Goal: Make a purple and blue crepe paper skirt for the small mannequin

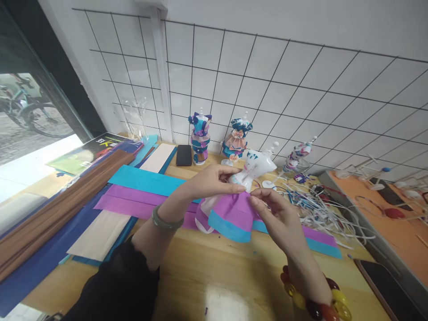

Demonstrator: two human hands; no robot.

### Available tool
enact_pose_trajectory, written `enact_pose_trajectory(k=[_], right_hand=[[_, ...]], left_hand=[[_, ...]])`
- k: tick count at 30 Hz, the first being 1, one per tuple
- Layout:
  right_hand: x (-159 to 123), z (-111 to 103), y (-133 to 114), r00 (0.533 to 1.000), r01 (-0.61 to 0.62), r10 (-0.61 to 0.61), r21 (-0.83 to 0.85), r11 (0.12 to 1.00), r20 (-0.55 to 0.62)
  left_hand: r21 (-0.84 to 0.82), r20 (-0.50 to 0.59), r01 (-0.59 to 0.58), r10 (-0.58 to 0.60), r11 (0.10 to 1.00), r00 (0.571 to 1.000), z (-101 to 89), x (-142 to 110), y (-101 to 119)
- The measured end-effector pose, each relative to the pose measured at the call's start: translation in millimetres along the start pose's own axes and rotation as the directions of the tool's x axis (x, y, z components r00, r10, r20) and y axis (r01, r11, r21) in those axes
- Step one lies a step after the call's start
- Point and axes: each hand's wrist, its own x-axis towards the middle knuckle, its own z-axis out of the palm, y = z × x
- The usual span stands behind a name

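Note:
A small white dress form (259, 164) leans to the right between my hands, with a purple and blue crepe paper skirt (232, 218) gathered at its waist. My left hand (217, 180) is closed round the waist, its thumb pressing along the skirt's top edge. On the other side, my right hand (276, 211) pinches the purple paper at the waist between thumb and fingers. From under that hand, a purple and blue crepe paper strip (323, 240) runs out to the right across the table.
Crepe paper strips, including a blue one (147, 180), lie at left beside a brown roll (67, 205). Two dressed forms (200, 138) stand by the wall. White cords (324, 209) are heaped at right, near an orange tray (384, 209) and a phone (384, 285).

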Motion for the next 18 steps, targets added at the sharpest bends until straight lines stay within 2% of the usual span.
enact_pose_trajectory(k=[4, 14, 18], right_hand=[[-3, 1, -7, 0.994, -0.11, 0.108, 0.075, 0.991, 0.028], [-1, 4, -8, 0.994, -0.102, 0.096, 0.137, 0.985, 0.052], [-1, 3, -9, 0.987, -0.147, 0.133, 0.164, 0.976, 0.09]], left_hand=[[0.007, -0.068, 0.024, -0.024, 1.0, 0.997, 1.1, 1, -6], [0.052, -0.048, 0.032, -0.029, 0.998, 0.998, 2.5, 2, -6], [0.099, -0.038, 0.015, -0.011, 0.995, 0.999, 1.3, 1, -6]])
